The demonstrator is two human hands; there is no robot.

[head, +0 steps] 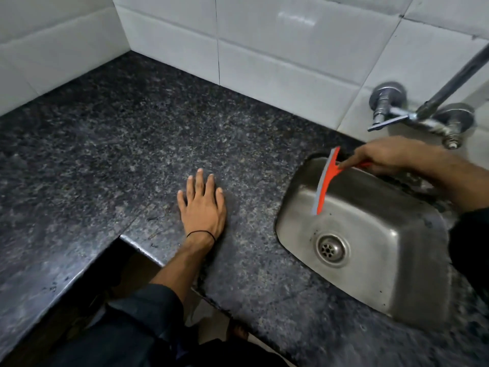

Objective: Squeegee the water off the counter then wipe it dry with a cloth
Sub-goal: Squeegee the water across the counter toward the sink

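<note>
Your right hand (383, 157) is closed around the handle of the orange squeegee with a grey rubber blade (325, 181), holding it over the steel sink (412, 295) at about three o'clock, blade edge hanging into the basin. Your left hand (202, 205) lies spread flat on the dark speckled granite table (119, 144). The squeegee pass looks close to finished, though wetness is hard to judge. No cloth is in view, so drying remains.

Two hands: left hand (202, 205), right hand (383, 154). One squeegee (326, 181), one sink (375, 274), one tap (412, 112), one counter (132, 144).
</note>
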